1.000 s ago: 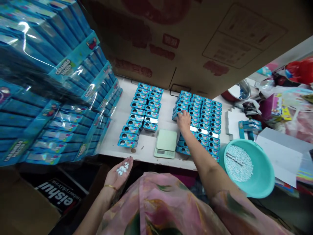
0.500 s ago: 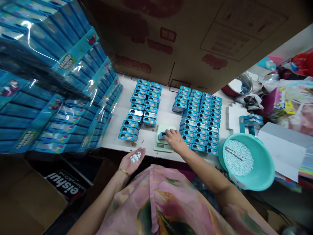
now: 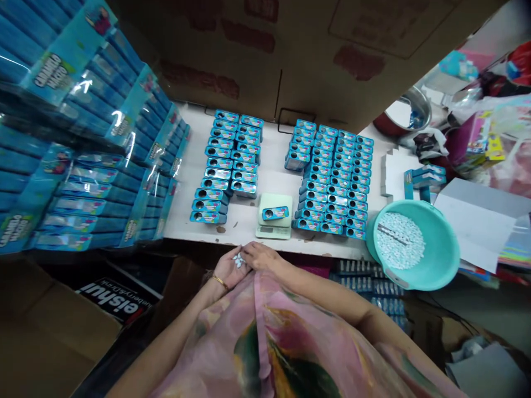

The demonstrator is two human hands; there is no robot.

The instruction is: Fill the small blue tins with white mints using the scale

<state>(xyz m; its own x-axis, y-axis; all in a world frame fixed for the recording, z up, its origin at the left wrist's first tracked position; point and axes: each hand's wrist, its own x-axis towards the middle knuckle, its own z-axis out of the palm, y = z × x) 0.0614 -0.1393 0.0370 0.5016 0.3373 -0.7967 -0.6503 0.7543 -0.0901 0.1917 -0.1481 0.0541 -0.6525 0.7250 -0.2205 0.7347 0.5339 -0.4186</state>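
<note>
You stand at a white worktable point(image 3: 274, 157), where 1 blue box point(image 3: 275, 213) lies flat on 1 pale green scale point(image 3: 269, 200), its dark round opening toward your left. To the left of the scale, 2 columns of matching boxes point(image 3: 244, 166) stand on end, about 11 in the outer column and 8 in the inner. To the right, 4 more columns point(image 3: 332, 182) sit packed too tightly for a sure count. At the table's right end, 1 turquoise basin point(image 3: 446, 249) holds a heap of white pellets point(image 3: 402, 251), too many to number, with 1 dark strip lying across them.

Your 2 hands meet at the table's near edge, in front of the scale. Your left hand point(image 3: 229, 270) is turned palm up and slightly cupped, with a small cluster of loose pellets point(image 3: 238, 260) in it, partly covered and not exactly countable; 1 gold-toned bracelet point(image 3: 220, 281) circles the wrist. Your right hand point(image 3: 262, 257) lies knuckles up, its bent fingers touching the edge of the left palm; whether they pinch a pellet cannot be told. Both elbows are bent, the forearms angling inward across your pink patterned top point(image 3: 298, 331). Behind the columns rises 1 large brown carton point(image 3: 307, 44).
</note>
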